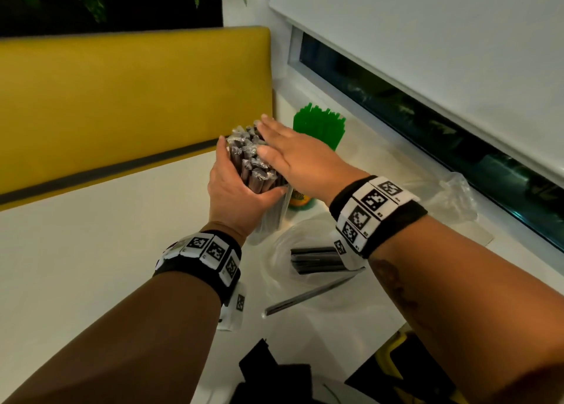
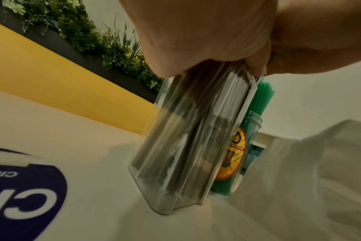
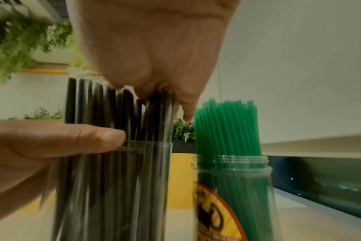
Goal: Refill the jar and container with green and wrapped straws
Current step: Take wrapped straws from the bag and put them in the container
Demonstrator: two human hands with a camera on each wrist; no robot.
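A bundle of black wrapped straws [image 1: 250, 159] stands upright in a clear square container [image 2: 185, 146] on the white table. My left hand [image 1: 241, 187] grips the bundle just above the container's rim, thumb [image 3: 62, 138] on the near side. My right hand [image 1: 290, 150] lies flat, fingers straight, on the straws' crinkled tops [image 3: 113, 114]. Just behind stands a clear jar [image 3: 233, 187] with an orange label, packed with green straws [image 1: 319, 125]. The container [image 3: 134, 187] and the jar stand close together.
More wrapped straws [image 1: 317, 260] lie in a clear bag on the table near my right wrist, and one loose straw [image 1: 308, 295] lies in front. A crumpled plastic bag [image 1: 451, 196] sits by the window sill. A yellow bench back [image 1: 122, 98] runs along the far left.
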